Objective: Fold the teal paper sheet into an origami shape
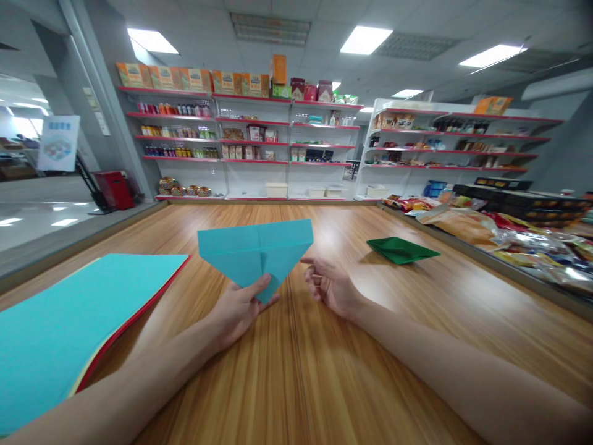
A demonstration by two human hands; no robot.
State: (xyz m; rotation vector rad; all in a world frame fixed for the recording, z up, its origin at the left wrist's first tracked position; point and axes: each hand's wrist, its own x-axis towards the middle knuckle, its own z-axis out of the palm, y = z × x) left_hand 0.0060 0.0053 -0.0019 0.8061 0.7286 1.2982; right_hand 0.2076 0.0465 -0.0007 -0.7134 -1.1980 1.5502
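Observation:
A folded sheet of light blue paper (252, 250) is held up over the wooden table, its wide straight edge at the top and its point downward. My left hand (241, 309) pinches it near that lower point, thumb on the near face and fingers behind. Just right of the paper is my right hand (331, 287), its fingers loosely curled and apart, the index finger reaching close to the paper's right edge. Whether that fingertip touches the paper I cannot tell. No object shows in the right hand.
A stack of coloured paper (92, 315), blue on top, lies at the left. On the right rests a green folded paper boat (403, 250). Packaged snacks (509, 235) lie beyond the table's right edge (463, 256). Stocked shelves (250, 141) stand behind the wooden table (296, 383).

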